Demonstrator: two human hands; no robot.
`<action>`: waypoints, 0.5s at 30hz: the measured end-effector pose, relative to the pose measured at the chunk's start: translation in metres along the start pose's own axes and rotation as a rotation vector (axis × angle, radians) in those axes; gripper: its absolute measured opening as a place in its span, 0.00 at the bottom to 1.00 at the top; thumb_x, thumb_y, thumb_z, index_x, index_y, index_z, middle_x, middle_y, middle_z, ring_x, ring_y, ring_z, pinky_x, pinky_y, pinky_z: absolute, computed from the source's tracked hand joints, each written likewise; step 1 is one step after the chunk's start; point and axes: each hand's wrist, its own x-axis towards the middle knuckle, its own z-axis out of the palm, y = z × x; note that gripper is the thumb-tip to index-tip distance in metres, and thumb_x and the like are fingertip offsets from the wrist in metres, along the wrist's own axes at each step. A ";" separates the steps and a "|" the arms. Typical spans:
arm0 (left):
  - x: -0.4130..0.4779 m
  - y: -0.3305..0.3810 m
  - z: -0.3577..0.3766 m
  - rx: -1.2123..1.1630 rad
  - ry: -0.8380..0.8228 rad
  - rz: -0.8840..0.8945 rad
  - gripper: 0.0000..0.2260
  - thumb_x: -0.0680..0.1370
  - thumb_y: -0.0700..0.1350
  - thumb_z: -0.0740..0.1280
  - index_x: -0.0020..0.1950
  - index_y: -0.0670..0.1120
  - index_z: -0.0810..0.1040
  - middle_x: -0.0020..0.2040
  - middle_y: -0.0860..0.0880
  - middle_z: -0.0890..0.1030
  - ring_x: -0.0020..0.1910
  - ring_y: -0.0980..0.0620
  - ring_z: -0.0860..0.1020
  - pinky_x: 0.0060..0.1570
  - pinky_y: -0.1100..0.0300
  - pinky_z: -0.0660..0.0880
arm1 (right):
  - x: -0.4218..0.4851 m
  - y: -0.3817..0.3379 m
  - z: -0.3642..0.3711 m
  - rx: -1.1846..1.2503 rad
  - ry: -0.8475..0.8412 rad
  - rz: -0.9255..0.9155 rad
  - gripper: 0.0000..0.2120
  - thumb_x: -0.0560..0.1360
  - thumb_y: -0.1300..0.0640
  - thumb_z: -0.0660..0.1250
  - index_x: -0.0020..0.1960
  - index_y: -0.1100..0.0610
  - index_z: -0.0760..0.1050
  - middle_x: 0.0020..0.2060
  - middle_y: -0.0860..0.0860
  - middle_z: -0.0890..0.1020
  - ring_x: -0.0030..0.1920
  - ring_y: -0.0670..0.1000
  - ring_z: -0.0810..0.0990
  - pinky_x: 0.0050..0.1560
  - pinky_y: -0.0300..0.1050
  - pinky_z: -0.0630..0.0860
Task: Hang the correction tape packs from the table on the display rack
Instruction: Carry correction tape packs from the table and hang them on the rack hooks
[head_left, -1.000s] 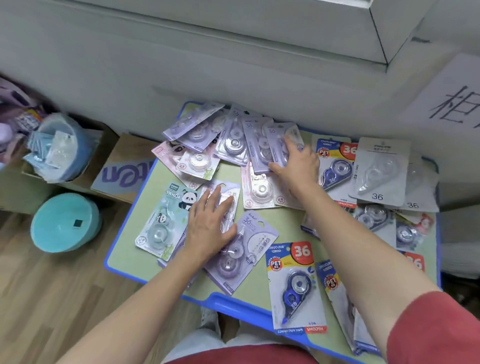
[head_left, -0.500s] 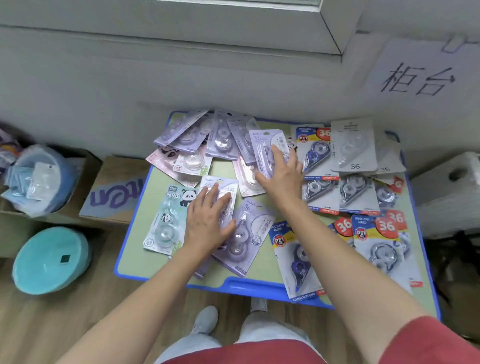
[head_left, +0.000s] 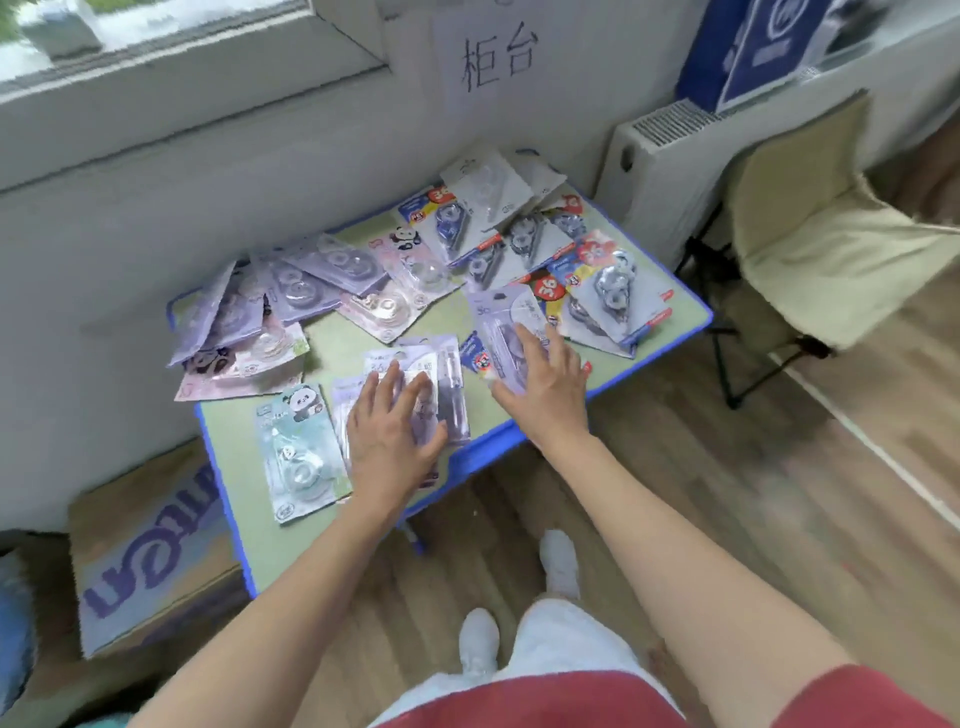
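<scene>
Moved nearer: right hand on lilac pack; left hand covers purple stack.

The correction tape packs pair glossy clear plastic blisters with printed card backs. The desk has a matt green top and a smooth blue rim that looks like plastic. The floor is smooth wood-grain plank. The box is matt brown cardboard. The chair has cream cloth on a dark frame.

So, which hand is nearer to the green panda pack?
Left. The left hand rests on purple packs right beside the green panda pack; the right hand is farther right, on another purple pack.
</scene>
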 end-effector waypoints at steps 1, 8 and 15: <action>-0.002 0.007 0.001 -0.009 -0.008 0.037 0.27 0.69 0.58 0.58 0.62 0.46 0.79 0.66 0.40 0.74 0.67 0.36 0.70 0.62 0.43 0.69 | -0.013 0.007 -0.005 0.006 0.034 0.012 0.34 0.73 0.49 0.68 0.75 0.53 0.60 0.74 0.60 0.58 0.72 0.62 0.59 0.70 0.56 0.55; -0.025 0.087 0.027 -0.065 -0.127 0.312 0.27 0.70 0.58 0.59 0.63 0.45 0.78 0.67 0.41 0.74 0.69 0.36 0.68 0.64 0.42 0.66 | -0.100 0.074 -0.044 -0.006 0.208 0.199 0.35 0.72 0.48 0.70 0.74 0.53 0.62 0.72 0.59 0.62 0.68 0.62 0.62 0.66 0.53 0.61; -0.083 0.192 0.057 -0.086 -0.306 0.508 0.26 0.72 0.58 0.62 0.67 0.48 0.74 0.71 0.43 0.69 0.72 0.39 0.63 0.66 0.42 0.64 | -0.200 0.160 -0.093 0.085 0.397 0.437 0.33 0.71 0.51 0.71 0.73 0.54 0.64 0.71 0.57 0.62 0.67 0.60 0.62 0.66 0.50 0.60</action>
